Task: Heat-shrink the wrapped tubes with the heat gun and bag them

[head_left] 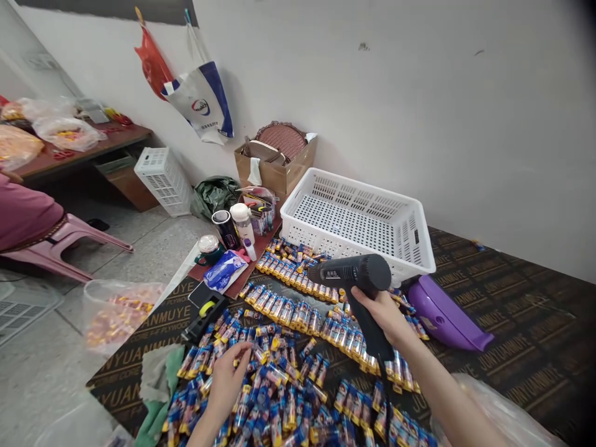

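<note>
Matte black blower point(347, 273) above glossy little cylinders point(302, 315)

I count two hands point(228, 371) point(384, 315), one heat gun point(342, 270), one tape dispenser point(205, 315), two hanging bags point(154, 61) point(199, 102), one pink chair point(77, 234), and dozens of tubes point(291, 406).

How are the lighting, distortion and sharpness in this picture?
Head view: soft light on the wall, darkness in the top right corner; apparent wide-angle stretching toward the edges; small glints on the wrapped tubes; hot-air gun fairly sharp.
</note>
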{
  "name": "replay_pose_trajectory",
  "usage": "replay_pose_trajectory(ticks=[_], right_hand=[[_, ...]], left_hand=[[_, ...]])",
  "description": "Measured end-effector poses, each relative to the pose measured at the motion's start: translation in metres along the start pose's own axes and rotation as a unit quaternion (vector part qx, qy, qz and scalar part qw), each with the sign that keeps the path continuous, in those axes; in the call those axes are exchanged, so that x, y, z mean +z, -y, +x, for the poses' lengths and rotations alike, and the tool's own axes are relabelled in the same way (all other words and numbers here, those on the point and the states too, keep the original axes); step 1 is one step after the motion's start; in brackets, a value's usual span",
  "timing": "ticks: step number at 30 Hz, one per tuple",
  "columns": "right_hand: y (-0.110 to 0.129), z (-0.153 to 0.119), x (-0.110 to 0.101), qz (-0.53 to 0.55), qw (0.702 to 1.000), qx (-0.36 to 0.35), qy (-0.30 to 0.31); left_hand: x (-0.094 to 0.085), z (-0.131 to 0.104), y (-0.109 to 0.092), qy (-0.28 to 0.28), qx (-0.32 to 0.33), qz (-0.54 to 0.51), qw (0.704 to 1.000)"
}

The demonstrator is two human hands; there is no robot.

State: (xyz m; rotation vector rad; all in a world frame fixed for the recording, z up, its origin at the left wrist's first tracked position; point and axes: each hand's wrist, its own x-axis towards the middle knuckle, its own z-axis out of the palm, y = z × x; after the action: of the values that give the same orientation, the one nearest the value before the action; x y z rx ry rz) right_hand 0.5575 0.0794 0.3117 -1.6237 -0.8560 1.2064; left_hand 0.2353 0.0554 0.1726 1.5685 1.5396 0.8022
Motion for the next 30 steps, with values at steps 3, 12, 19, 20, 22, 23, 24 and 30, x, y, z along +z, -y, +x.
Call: replay_pose_trajectory(ticks=[3,12,19,20,22,23,24,30], right_hand=[[-0.001,0.018,0.018,0.007,1.000,0.004,0.026],[-0.034,0.015,-0.036,-0.006,0.998,0.028,-0.049],[-0.053,-0.044,-0.119,-0.015,0.977,0.093,-0.194],[-0.053,-0.051,-0.124,-0.012,0.973,0.101,-0.206],[-0.054,-0.063,-0.132,-0.011,0.968,0.104,-0.229],[-0.056,-0.067,-0.134,-0.011,0.966,0.101,-0.238],[-0.058,-0.070,-0.136,-0.011,0.965,0.097,-0.245],[-0.076,-0.068,-0.140,0.033,0.966,0.100,-0.236]], left_hand=[[0.006,0.021,-0.013,0.002,0.028,0.007,1.000],[0.087,0.149,-0.083,0.161,0.194,0.235,0.939],[0.199,0.197,-0.112,0.328,0.271,0.329,0.843],[0.209,0.198,-0.114,0.324,0.268,0.336,0.843],[0.224,0.197,-0.117,0.314,0.249,0.352,0.846],[0.229,0.194,-0.117,0.312,0.241,0.358,0.846],[0.233,0.189,-0.117,0.316,0.238,0.359,0.846],[0.234,0.156,-0.117,0.470,0.305,0.187,0.807]])
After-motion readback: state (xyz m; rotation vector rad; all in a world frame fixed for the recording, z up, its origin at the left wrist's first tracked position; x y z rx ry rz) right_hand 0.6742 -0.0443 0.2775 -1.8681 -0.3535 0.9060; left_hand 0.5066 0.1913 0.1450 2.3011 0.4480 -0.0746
